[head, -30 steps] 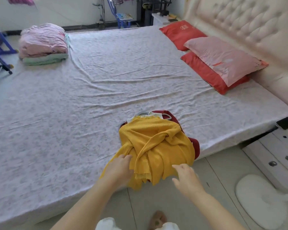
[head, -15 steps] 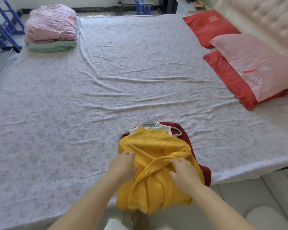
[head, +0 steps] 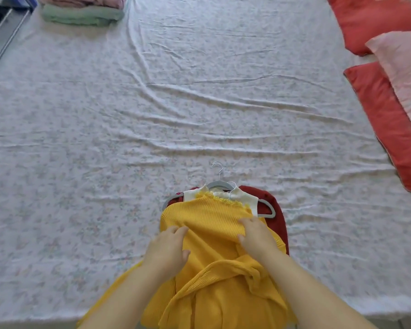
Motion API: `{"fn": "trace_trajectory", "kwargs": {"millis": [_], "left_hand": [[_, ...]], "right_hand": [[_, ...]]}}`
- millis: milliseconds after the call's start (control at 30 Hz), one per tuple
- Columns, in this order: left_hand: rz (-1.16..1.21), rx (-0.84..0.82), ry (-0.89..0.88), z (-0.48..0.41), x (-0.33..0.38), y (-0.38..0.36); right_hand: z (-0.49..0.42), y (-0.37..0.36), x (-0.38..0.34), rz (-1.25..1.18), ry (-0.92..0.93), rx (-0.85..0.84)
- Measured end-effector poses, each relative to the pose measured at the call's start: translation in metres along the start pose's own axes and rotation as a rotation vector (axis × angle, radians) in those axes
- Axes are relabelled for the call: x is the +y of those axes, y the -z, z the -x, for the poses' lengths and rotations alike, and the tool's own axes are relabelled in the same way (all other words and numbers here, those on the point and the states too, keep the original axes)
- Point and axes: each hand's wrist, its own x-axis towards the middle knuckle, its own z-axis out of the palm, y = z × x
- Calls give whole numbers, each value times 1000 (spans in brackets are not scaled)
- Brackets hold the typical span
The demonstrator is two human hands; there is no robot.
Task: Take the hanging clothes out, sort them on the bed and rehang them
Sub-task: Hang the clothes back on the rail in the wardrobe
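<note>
Near edge of the bed (head: 199, 115): stack of 3, yellow top (head: 211, 219) over white garment (head: 192, 194) over dark red garment (head: 274, 205)
Under the collars: 2 grey hangers (head: 220, 185), hooks pointing away
Hands: 2; left hand (head: 167, 250) pinching the yellow top's left side, right hand (head: 256, 236) gripping a fold on its right
Far side: 2 red pillows (head: 384, 119), 1 pink pillow (head: 403, 58), 1 folded pile (head: 81, 10)
Change: both hands higher on the yellow top than 0.5 s ago

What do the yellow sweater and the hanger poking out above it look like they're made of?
The yellow sweater looks like a soft, matte ribbed knit, perhaps cotton or acrylic; it shows fine parallel ribs and limp folds. The grey hanger seems to be plastic, possibly velvet-coated, judging by its dull surface. Its hook is thin shiny wire, likely metal.
</note>
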Motion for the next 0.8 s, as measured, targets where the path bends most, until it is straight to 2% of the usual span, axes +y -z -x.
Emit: {"fn": "trace_trajectory", "kwargs": {"millis": [333,633,800], "left_hand": [[36,-29,116,-73,-3,-39],[30,-32,95,-101,5,-49],[39,-45,69,-99,11,-55]], "right_hand": [[-119,-32,41,-3,-36,-54],[-120,-53,59,-93,-11,-17],[-118,-58,61,-251,-65,93]]}}
